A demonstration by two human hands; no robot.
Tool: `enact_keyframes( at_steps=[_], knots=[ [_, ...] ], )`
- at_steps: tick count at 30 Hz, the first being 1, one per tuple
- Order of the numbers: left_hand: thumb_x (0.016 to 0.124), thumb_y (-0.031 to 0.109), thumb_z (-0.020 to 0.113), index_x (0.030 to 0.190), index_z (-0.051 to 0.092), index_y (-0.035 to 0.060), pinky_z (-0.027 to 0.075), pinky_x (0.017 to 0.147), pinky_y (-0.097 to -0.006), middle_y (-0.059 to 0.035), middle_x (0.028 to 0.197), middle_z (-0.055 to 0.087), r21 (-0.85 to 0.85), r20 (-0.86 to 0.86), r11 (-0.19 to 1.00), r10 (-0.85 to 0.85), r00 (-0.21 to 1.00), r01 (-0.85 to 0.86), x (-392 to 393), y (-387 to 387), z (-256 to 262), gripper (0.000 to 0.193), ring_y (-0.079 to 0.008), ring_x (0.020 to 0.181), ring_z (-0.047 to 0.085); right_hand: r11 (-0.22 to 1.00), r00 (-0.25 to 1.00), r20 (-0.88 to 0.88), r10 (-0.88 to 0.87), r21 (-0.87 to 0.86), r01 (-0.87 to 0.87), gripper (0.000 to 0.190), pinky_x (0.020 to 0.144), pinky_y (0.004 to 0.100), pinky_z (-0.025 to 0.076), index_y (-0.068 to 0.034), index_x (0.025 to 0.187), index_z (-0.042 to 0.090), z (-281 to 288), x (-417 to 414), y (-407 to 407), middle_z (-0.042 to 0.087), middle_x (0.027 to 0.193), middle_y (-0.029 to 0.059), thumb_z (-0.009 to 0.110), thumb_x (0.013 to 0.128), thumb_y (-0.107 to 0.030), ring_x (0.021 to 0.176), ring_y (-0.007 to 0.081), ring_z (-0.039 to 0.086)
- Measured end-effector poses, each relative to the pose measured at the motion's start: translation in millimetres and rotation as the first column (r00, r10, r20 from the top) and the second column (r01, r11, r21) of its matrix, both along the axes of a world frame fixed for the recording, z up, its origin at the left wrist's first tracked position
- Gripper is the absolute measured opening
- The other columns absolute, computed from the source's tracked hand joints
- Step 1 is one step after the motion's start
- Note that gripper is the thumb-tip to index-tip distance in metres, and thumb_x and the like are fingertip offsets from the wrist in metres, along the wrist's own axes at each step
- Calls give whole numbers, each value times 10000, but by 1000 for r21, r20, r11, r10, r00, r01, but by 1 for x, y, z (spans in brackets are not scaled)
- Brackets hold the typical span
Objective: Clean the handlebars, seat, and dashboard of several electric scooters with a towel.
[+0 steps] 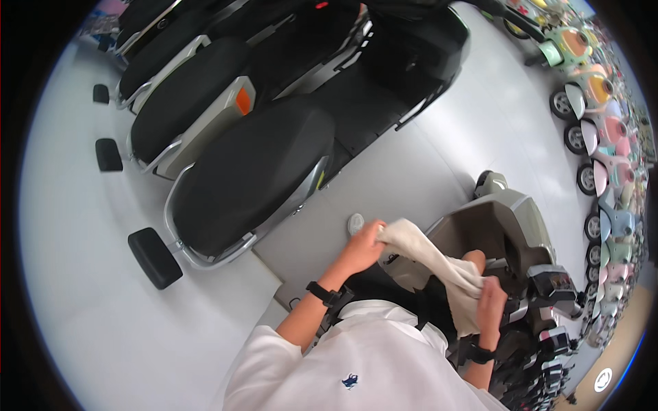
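Observation:
A cream cloth (432,253) hangs stretched between my two hands in the head view. My left hand (366,246) grips its upper left end, above the floor and near a white shoe (355,224). The other end is bunched in my right hand (492,300), beside the handlebar and display (555,285) of an olive-beige scooter (524,210). Part of the cloth hangs below my right hand. Behind the cloth, a bare knee or other skin (475,259) shows; which it is, I cannot tell. A black band is on each wrist.
Scooters with black seats (252,174) and padded backrests (155,258) stand in a row at the upper left. Pastel scooters (611,174) line the right side. More handlebars (555,341) crowd the lower right. Pale tiled floor (390,174) lies between the rows.

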State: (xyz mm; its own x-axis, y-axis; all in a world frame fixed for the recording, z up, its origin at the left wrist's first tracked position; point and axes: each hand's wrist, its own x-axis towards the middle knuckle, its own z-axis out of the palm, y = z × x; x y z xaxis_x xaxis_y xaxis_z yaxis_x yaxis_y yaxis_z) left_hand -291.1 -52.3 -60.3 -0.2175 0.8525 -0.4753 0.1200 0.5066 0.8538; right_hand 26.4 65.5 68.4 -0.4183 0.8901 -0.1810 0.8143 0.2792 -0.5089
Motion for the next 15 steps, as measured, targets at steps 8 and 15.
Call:
enact_keyframes(
  at_steps=[8,15],
  knots=[
    [859,43,601,1277,524,62,438,1036,-492,-214,1300,499,278,-529,665,709,467,-693,-152,-86,-16,425,-438,1279,481,816,823,-159,546,-122,-565,218,723,500,485,-24,1043,504,-55,-186,-3,620,920,210,642,972,-177,855,456,608],
    [994,294,506,1607,252,289,173,1172,-715,-171,1702,-12,-360,-796,379,352,493,-852,-270,-186,-40,664,-513,1533,47,468,474,-281,835,-94,-879,266,725,486,542,-101,1132,554,-124,-342,-43,630,1038,134,634,885,-44,886,404,655]
  ],
)
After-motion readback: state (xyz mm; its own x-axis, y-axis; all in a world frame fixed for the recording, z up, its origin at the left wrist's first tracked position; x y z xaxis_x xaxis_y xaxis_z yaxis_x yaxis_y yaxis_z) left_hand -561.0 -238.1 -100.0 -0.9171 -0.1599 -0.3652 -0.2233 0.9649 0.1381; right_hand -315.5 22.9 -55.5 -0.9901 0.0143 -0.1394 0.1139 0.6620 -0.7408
